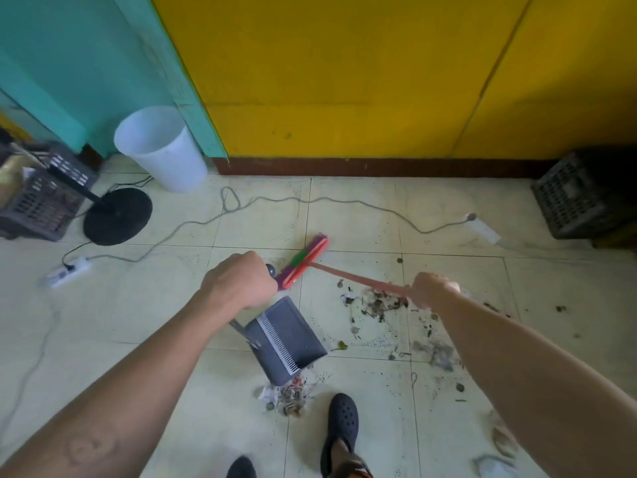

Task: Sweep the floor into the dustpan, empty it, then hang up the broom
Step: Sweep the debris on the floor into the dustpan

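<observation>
Clenching the dustpan's [286, 336] upright handle in the left grip [241, 281], fingers wrapped round it; clamping the near end of the broom [305, 260] stick in the right grip [434, 289]. Standing on a pale tiled floor [344, 219]. Upright by the far wall, left: a white bin [162, 150], contents not readable. Beside it, a dark crate [44, 201] holding indistinct things. Running the broom's long axis from right grip up-left, pink head pointing towards the wall, just beyond the left grip. Showing the pan's grey inside upward, only bare plastic visible. Strewn under the stick: a litter pile [382, 303]; touching the pan's near edge, a smaller heap [291, 396].
</observation>
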The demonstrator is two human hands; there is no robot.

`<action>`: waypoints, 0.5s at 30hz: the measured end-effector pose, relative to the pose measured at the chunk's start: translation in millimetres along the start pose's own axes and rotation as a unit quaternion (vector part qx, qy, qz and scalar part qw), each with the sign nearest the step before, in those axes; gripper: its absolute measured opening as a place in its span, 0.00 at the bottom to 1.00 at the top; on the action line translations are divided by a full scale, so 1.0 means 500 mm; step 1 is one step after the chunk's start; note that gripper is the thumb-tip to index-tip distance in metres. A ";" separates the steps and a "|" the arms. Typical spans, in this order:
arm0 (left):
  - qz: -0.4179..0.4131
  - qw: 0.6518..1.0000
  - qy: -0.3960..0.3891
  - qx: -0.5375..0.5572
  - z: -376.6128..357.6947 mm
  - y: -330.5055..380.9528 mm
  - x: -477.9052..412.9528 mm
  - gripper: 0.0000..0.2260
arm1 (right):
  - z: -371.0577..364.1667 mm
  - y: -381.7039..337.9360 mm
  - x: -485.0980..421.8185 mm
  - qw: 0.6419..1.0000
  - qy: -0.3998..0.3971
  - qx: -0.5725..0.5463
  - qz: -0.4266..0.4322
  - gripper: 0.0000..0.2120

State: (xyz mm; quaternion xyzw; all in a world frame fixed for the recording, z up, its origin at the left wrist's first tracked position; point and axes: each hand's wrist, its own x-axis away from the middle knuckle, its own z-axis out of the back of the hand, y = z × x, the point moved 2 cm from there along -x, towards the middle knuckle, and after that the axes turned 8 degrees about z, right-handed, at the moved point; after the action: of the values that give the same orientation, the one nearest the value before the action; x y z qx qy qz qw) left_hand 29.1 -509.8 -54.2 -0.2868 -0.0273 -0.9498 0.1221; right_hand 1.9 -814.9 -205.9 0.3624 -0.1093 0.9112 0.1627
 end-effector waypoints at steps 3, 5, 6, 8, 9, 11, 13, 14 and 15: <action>-0.005 1.000 -0.005 -0.003 -0.007 0.057 -0.011 0.07 | 0.012 0.084 -0.014 1.000 -0.003 0.002 -0.027 0.09; -0.013 1.000 -0.008 -0.014 -0.012 0.083 -0.017 0.05 | 0.013 0.139 -0.010 0.999 -0.007 0.002 -0.044 0.06; -0.017 1.000 -0.008 -0.019 -0.014 0.095 -0.019 0.05 | 0.012 0.167 -0.006 0.999 -0.007 0.001 -0.051 0.05; -0.026 0.999 -0.011 -0.027 -0.019 0.119 -0.024 0.05 | 0.010 0.226 0.012 0.998 -0.003 -0.002 -0.069 0.08; -0.029 0.999 -0.012 -0.030 -0.021 0.127 -0.025 0.05 | 0.009 0.251 0.021 0.997 -0.007 -0.004 -0.081 0.07; -0.044 0.998 -0.016 -0.033 -0.025 0.147 -0.024 0.06 | 0.004 0.301 0.044 0.994 -0.009 -0.018 -0.104 0.11; -0.060 0.997 -0.019 -0.037 -0.030 0.160 -0.020 0.06 | -0.007 0.338 0.074 0.991 -0.003 -0.032 -0.129 0.16; -0.066 0.997 -0.018 -0.040 -0.031 0.164 -0.020 0.06 | -0.013 0.350 0.083 0.989 -0.003 -0.029 -0.142 0.15; -0.076 0.996 -0.019 -0.044 -0.034 0.165 -0.015 0.06 | -0.025 0.359 0.104 0.985 -0.009 -0.036 -0.167 0.13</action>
State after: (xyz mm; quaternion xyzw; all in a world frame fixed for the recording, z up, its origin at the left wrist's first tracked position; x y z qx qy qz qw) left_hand 46.6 -590.2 -74.1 -0.3069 -0.0091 -0.9510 0.0363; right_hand -108.7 -965.2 -193.2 0.3776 -0.0815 0.8634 0.3244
